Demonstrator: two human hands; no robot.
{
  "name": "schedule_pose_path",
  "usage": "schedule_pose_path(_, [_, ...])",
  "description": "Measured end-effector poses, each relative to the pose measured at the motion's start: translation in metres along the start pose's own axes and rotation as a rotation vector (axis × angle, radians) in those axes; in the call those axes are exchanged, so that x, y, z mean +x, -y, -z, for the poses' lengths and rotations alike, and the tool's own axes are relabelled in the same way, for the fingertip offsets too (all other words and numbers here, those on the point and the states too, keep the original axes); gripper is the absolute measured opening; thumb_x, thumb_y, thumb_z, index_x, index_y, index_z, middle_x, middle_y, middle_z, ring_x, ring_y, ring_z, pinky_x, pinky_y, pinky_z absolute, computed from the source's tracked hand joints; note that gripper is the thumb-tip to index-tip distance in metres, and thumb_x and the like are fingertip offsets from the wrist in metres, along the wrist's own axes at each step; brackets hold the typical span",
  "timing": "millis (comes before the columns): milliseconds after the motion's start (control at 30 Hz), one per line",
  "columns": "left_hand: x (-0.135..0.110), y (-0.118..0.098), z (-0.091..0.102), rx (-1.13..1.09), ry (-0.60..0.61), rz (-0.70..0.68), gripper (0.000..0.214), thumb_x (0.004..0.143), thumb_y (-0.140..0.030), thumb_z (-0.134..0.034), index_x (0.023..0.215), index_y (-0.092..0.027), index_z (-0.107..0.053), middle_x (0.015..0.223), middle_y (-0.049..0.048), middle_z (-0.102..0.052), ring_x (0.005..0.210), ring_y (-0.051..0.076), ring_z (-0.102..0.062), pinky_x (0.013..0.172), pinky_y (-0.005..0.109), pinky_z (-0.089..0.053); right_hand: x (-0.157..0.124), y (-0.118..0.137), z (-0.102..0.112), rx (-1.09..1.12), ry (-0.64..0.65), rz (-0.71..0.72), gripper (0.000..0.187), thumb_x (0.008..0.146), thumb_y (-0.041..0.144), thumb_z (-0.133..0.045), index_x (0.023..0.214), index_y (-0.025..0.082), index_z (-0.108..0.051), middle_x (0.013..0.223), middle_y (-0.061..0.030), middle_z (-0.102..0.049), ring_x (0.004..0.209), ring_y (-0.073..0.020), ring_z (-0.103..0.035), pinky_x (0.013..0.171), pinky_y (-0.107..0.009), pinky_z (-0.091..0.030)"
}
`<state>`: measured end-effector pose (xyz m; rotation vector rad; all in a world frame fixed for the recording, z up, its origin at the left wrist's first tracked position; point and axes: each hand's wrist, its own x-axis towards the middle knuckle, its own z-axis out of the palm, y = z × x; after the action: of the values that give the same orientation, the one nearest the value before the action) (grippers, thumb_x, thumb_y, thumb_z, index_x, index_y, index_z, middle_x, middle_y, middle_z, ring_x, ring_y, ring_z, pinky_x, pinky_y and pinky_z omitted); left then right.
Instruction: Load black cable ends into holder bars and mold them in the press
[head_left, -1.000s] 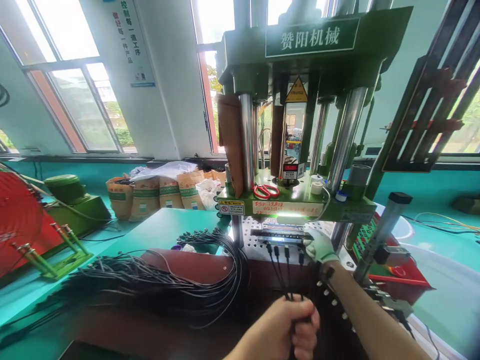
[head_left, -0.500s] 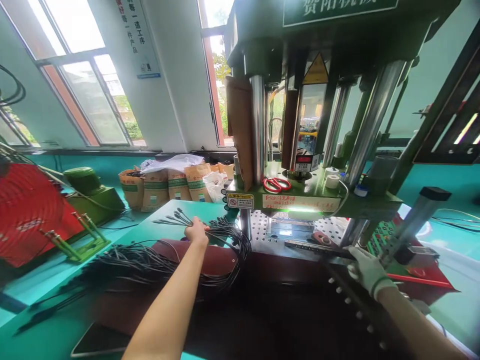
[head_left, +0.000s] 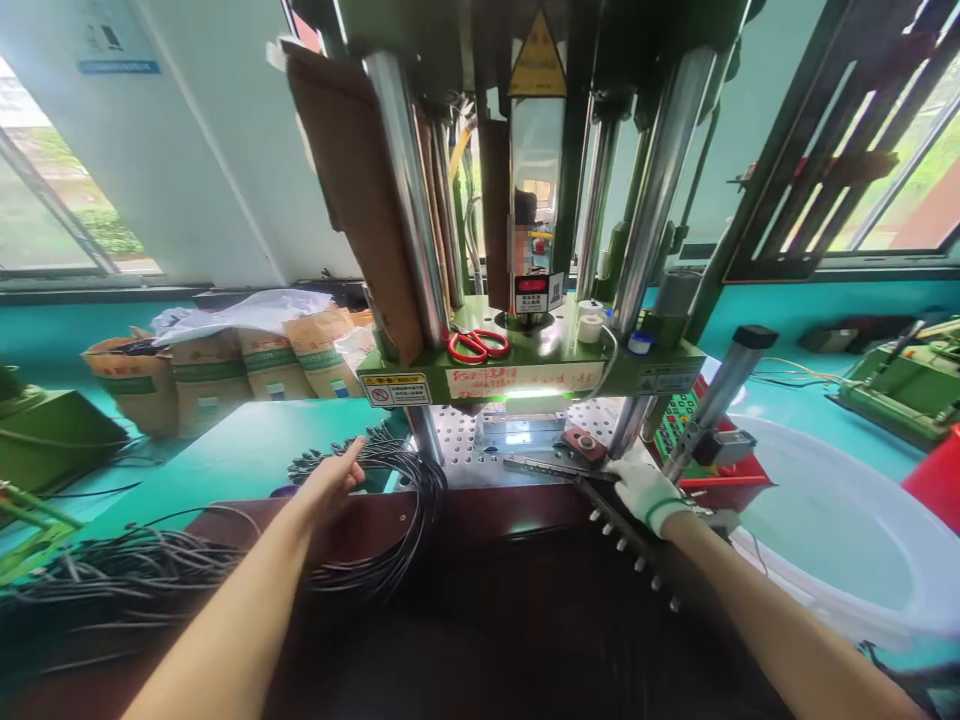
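My bare left hand [head_left: 330, 484] rests on a bundle of black cables [head_left: 390, 500] draped over the dark red bench edge; its forefinger is stretched out toward the plug ends [head_left: 315, 462] and nothing is gripped. My right hand [head_left: 641, 490], in a white glove, is closed round the end of a dark metal bar with pegs [head_left: 622, 525] in front of the green press [head_left: 525, 370]. The bar reaches toward the perforated steel bed [head_left: 457, 435] under the lit mould.
Red scissors [head_left: 476, 345], tape rolls [head_left: 589, 325] and a small counter [head_left: 534, 293] sit on the press table. Brown paper sacks [head_left: 210, 375] stand at the back left. A white tub [head_left: 825, 530] lies to the right, a red control box [head_left: 705, 470] beside it.
The view has swung right and closer to the press. My left hand let go of the held cable ends and moved left onto the cable bundle. My right hand came off the mould and took the pegged bar.
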<state>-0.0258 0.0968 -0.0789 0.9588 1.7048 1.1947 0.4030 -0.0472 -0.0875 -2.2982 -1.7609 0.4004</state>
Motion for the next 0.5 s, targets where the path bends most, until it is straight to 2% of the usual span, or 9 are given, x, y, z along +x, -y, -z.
schedule_pose_path(67, [-0.009,-0.006,0.007,0.05,0.107,0.016,0.031,0.066,-0.038,-0.063,0.05,-0.015,-0.05,0.031,-0.0067,-0.029,0.027,0.006,-0.023,0.032,0.016,-0.011,-0.019,0.0,0.014,-0.088,0.029,0.03,0.027,0.075,0.013,-0.041,0.095,0.014,-0.06,0.105,-0.0126,-0.055,0.089,-0.0232,-0.054,0.077,-0.034,-0.036])
schedule_pose_path(133, [-0.029,-0.013,0.01,0.1,0.261,-0.051,0.027,0.067,-0.037,-0.062,0.055,-0.014,-0.055,0.033,-0.0059,-0.033,0.03,0.005,-0.025,0.033,0.015,-0.013,-0.047,-0.005,0.027,-0.147,0.116,0.079,0.019,0.073,0.018,-0.045,0.083,0.017,-0.062,0.091,-0.0094,-0.06,0.083,-0.0233,-0.056,0.073,-0.033,-0.037])
schedule_pose_path(200, [-0.063,-0.017,0.007,0.107,0.437,-0.183,0.026,0.066,-0.039,-0.063,0.06,-0.014,-0.059,0.037,-0.0047,-0.039,0.034,0.006,-0.029,0.035,0.016,-0.018,-0.079,-0.013,0.035,-0.221,0.271,0.098,0.009,0.065,0.021,-0.053,0.069,0.019,-0.061,0.075,-0.0058,-0.062,0.075,-0.0236,-0.057,0.067,-0.032,-0.037])
schedule_pose_path(233, [-0.084,-0.017,0.002,0.122,0.555,-0.238,0.027,0.065,-0.04,-0.064,0.061,-0.014,-0.06,0.039,-0.0038,-0.042,0.037,0.008,-0.033,0.037,0.016,-0.022,-0.095,-0.016,0.037,-0.26,0.346,0.088,0.01,0.062,0.021,-0.055,0.07,0.02,-0.06,0.073,-0.0053,-0.062,0.074,-0.0241,-0.058,0.065,-0.031,-0.037])
schedule_pose_path(300, [-0.131,-0.012,-0.015,0.209,0.807,-0.293,0.026,0.067,-0.041,-0.062,0.065,-0.014,-0.063,0.043,-0.0022,-0.047,0.041,0.009,-0.038,0.041,0.018,-0.026,-0.119,-0.02,0.034,-0.316,0.408,0.062,0.023,0.059,0.018,-0.054,0.081,0.02,-0.06,0.08,-0.007,-0.064,0.077,-0.0253,-0.058,0.065,-0.031,-0.037])
schedule_pose_path(367, [-0.176,0.001,-0.038,0.348,1.062,-0.362,0.024,0.072,-0.038,-0.057,0.068,-0.016,-0.065,0.054,0.0008,-0.056,0.051,0.012,-0.046,0.049,0.02,-0.031,-0.132,-0.021,0.029,-0.325,0.349,0.053,0.031,0.061,0.015,-0.051,0.091,0.018,-0.058,0.09,-0.0096,-0.064,0.083,-0.0259,-0.058,0.068,-0.032,-0.037])
schedule_pose_path(400, [-0.194,0.009,-0.051,0.403,1.133,-0.41,0.024,0.074,-0.038,-0.055,0.07,-0.017,-0.066,0.06,0.0015,-0.059,0.055,0.014,-0.048,0.052,0.021,-0.032,-0.134,-0.021,0.028,-0.329,0.308,0.054,0.032,0.062,0.013,-0.049,0.093,0.018,-0.057,0.091,-0.0102,-0.064,0.085,-0.0262,-0.058,0.069,-0.032,-0.037])
schedule_pose_path(433, [-0.21,0.019,-0.064,0.449,1.162,-0.457,0.024,0.073,-0.039,-0.055,0.07,-0.019,-0.066,0.062,0.0018,-0.059,0.057,0.015,-0.049,0.054,0.023,-0.032,-0.133,-0.02,0.027,-0.339,0.278,0.055,0.031,0.063,0.013,-0.048,0.092,0.018,-0.058,0.09,-0.0101,-0.064,0.085,-0.0265,-0.059,0.069,-0.032,-0.037])
schedule_pose_path(500, [-0.233,0.036,-0.086,0.456,1.121,-0.55,0.025,0.071,-0.043,-0.057,0.064,-0.02,-0.064,0.062,0.0023,-0.057,0.062,0.017,-0.049,0.062,0.025,-0.034,-0.124,-0.018,0.031,-0.363,0.242,0.044,0.028,0.064,0.012,-0.048,0.089,0.018,-0.059,0.087,-0.01,-0.064,0.084,-0.0274,-0.059,0.068,-0.032,-0.037])
